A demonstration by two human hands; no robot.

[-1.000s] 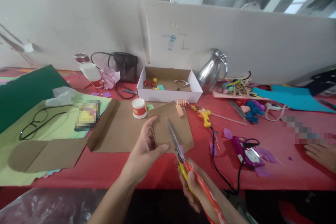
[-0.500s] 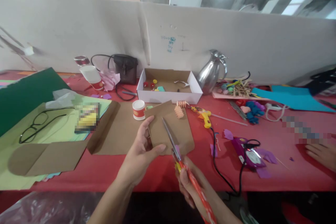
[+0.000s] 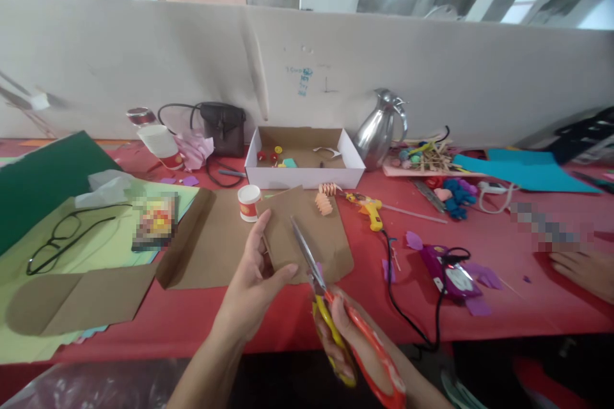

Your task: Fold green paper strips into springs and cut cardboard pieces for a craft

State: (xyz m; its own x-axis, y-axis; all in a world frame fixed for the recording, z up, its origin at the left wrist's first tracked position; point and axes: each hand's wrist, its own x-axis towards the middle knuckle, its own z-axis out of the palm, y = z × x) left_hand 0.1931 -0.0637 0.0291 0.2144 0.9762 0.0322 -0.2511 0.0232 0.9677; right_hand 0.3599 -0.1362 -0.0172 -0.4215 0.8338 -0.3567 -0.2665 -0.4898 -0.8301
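A piece of brown cardboard is held at its left edge by the left hand, thumb on top and fingers underneath, just in front of the white cardboard box. A pair of scissors with red and yellow handles is gripped by the right hand, and its parted blades are laid across the cardboard's lower edge. The cardboard is lifted slightly above the red table. A small white-and-red cup is seen just left of the box's front, a yellow glue gun just right of it, and a metal jug beside the box's right end. Another person's hand is rested on the table well to the right of the box.
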